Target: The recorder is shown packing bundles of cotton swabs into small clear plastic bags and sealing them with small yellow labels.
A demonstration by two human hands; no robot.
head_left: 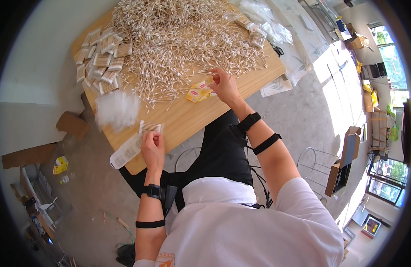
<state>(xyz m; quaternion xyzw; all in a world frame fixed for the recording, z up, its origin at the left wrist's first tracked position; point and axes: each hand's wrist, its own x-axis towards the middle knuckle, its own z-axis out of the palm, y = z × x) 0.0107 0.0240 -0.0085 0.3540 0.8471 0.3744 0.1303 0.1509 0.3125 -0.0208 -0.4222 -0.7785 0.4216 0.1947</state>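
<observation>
Hundreds of loose cotton swabs (179, 40) heaped at bench (187, 116) far edge, within reach. Small swab bundle (150, 127) pinched upright by left hand (153, 149) near front edge; few swabs pinched by right hand (223, 84) beside yellow packets (197, 93). Filled bundles (100, 60) stacked at left edge, kept apart.

White short-sleeved shirt, black trousers, black wrist and forearm straps
</observation>
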